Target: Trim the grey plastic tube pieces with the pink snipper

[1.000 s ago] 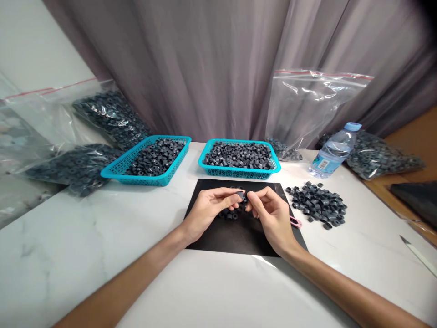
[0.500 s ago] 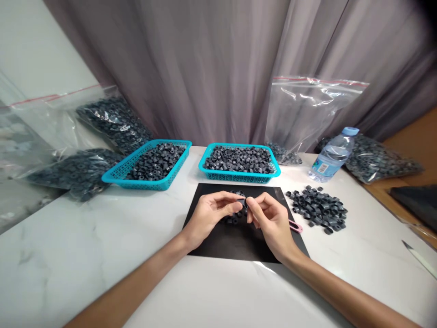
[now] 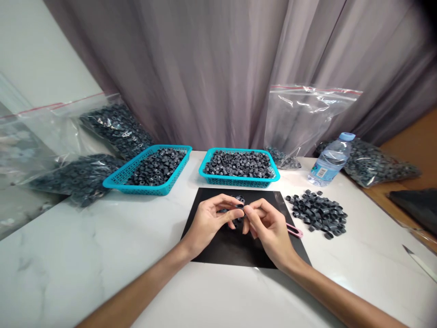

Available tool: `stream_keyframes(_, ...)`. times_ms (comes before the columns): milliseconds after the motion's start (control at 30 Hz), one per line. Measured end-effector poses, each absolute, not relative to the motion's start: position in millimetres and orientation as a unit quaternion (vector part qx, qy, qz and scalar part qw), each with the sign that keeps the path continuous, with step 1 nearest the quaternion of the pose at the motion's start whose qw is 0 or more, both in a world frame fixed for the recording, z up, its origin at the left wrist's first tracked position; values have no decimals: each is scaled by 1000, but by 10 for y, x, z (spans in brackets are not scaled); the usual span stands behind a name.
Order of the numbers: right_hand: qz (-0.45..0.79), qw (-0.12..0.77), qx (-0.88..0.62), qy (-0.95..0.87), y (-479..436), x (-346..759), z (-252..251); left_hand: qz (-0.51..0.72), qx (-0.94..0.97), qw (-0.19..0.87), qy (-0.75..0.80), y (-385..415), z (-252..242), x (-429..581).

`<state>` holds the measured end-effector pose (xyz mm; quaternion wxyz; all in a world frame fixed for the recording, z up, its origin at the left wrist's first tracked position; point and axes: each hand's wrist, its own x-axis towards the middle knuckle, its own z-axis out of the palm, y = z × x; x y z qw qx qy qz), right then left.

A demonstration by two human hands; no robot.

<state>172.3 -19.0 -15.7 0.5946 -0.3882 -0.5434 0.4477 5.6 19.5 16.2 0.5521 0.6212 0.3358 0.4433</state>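
Note:
Over the black mat (image 3: 218, 248), my left hand (image 3: 210, 223) pinches a small black plastic ring (image 3: 240, 206) between thumb and forefinger. My right hand (image 3: 269, 228) is closed too, its thumb and forefinger pinched at the ring's right edge. Fingertips hide part of the ring. Beneath the hands lies a small heap of dark pieces (image 3: 241, 199), mostly covered by my fingers. A pink-handled tool (image 3: 295, 231) sticks out from behind my right hand on the mat's right edge. To the right is a pile of loose black rings (image 3: 319, 213).
Two turquoise baskets (image 3: 164, 187) (image 3: 239, 182) full of dark pieces stand behind the mat. Clear zip bags of pieces (image 3: 116, 130) (image 3: 283, 157) (image 3: 378, 161) rest around them. A water bottle (image 3: 331, 159) stands at right, and a pointed blade (image 3: 419, 263) lies near the right edge.
The view has tilted slightly, so things sit a little lower. My hands remain together at the ring, which has turned to show its dark opening.

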Motion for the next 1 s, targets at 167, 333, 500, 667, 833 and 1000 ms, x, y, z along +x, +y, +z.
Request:
stream_keyframes(167, 445, 584, -387, -558, -186, 1731, -159, 447, 620, 553, 332, 181, 148, 63)
stream_keyframes(333, 441, 568, -393, -573, -194, 1741, -158, 462, 610, 547, 340, 173, 138, 76)
stream_keyframes(500, 417, 567, -416, -576, -191, 1742, -163, 471, 602, 536, 359, 158, 178, 103)
stream_keyframes(667, 405, 587, -437, -549, -174, 1750, -170, 470, 604, 531, 365, 181, 199, 100)
stream_keyframes(833, 425, 581, -418, -555, -163, 1763, -179, 464, 608, 545, 345, 205, 161, 82)
stream_keyframes(1000, 422, 575, -410, -569, -183, 1759, -190, 439, 603, 579, 331, 184, 144, 87)
